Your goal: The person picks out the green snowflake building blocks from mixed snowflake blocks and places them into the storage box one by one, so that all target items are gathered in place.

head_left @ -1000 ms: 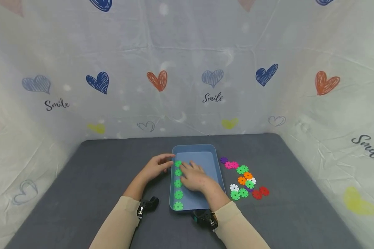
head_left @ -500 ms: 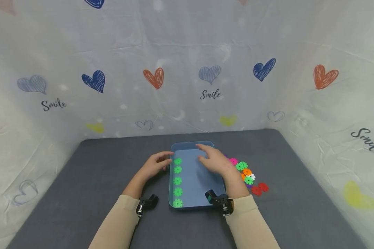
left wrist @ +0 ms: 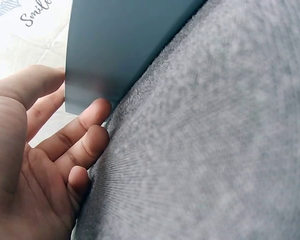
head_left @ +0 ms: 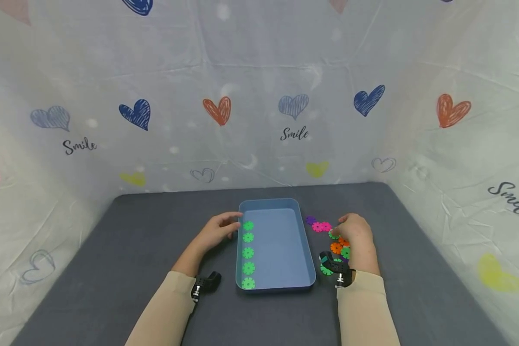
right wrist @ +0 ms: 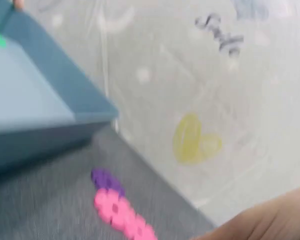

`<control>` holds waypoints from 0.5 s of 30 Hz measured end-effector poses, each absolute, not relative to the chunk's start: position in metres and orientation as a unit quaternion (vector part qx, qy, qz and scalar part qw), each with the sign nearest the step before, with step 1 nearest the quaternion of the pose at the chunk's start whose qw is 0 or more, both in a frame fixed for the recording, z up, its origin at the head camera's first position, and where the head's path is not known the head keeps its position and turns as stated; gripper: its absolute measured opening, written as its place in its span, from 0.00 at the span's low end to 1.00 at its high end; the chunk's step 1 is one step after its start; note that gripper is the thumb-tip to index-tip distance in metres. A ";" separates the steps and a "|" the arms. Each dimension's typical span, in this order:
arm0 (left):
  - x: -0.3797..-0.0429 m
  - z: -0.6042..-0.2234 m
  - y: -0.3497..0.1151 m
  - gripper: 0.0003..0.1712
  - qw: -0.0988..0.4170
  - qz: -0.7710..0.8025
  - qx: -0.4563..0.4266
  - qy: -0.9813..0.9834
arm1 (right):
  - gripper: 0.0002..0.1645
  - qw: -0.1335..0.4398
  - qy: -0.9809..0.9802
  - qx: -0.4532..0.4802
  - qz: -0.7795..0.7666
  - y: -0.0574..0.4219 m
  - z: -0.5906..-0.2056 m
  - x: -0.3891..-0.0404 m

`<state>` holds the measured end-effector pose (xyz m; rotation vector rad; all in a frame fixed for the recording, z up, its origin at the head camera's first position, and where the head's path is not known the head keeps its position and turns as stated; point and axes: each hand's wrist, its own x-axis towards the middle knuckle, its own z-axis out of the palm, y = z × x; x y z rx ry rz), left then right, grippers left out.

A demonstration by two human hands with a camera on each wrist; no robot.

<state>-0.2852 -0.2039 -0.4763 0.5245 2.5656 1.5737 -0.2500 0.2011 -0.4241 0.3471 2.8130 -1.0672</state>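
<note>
A blue tray (head_left: 304, 240) stands on the dark cloth. Along its left side inside runs a column of several green flower-shaped discs (head_left: 248, 252). My left hand (head_left: 216, 229) rests at the tray's outer left wall, its fingers loosely bent; in the left wrist view, fingertips (left wrist: 97, 111) lie right at the tray wall (left wrist: 125, 45). My right hand (head_left: 356, 230) reaches down over the loose discs right of the tray, thumb and finger apart close to a green disc (head_left: 332, 235). It partly covers the orange discs (head_left: 336, 248). Only an edge of it shows in the right wrist view.
Beyond the tray's right wall lie pink discs (head_left: 321, 227) and a purple disc (head_left: 310, 220). More green discs (head_left: 326, 270) lie beside the right wrist camera (head_left: 335, 264). A heart-printed curtain (head_left: 259, 144) hangs behind the table.
My right hand has gone from inside the tray, over its right wall, to the loose discs on the right. The left hand stays at the tray's left wall.
</note>
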 end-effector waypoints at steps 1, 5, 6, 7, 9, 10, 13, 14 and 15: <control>-0.286 -0.476 -0.204 0.24 0.043 0.514 0.172 0.839 | 0.27 0.057 0.928 0.125 -0.345 0.203 -0.426 -0.250; -0.287 -0.479 -0.203 0.24 0.043 0.517 0.170 0.837 | 0.21 0.060 0.932 0.137 -0.329 0.206 -0.433 -0.252; -0.287 -0.479 -0.203 0.24 0.043 0.518 0.168 0.837 | 0.19 0.061 0.933 0.136 -0.328 0.206 -0.433 -0.253; -0.287 -0.480 -0.203 0.24 0.043 0.519 0.167 0.837 | 0.17 0.063 0.934 0.133 -0.326 0.206 -0.434 -0.253; -0.287 -0.480 -0.203 0.23 0.043 0.519 0.166 0.837 | 0.14 0.070 0.934 0.133 -0.325 0.205 -0.434 -0.254; -0.287 -0.480 -0.203 0.23 0.044 0.519 0.168 0.837 | 0.14 0.073 0.935 0.133 -0.322 0.205 -0.433 -0.254; -0.287 -0.478 -0.204 0.24 0.045 0.517 0.172 0.837 | 0.17 0.068 0.931 0.133 -0.332 0.204 -0.431 -0.255; -0.288 -0.478 -0.204 0.24 0.044 0.517 0.172 0.837 | 0.20 0.069 0.930 0.131 -0.335 0.204 -0.430 -0.256; -0.288 -0.477 -0.205 0.24 0.043 0.517 0.173 0.837 | 0.25 0.070 0.931 0.127 -0.336 0.204 -0.429 -0.256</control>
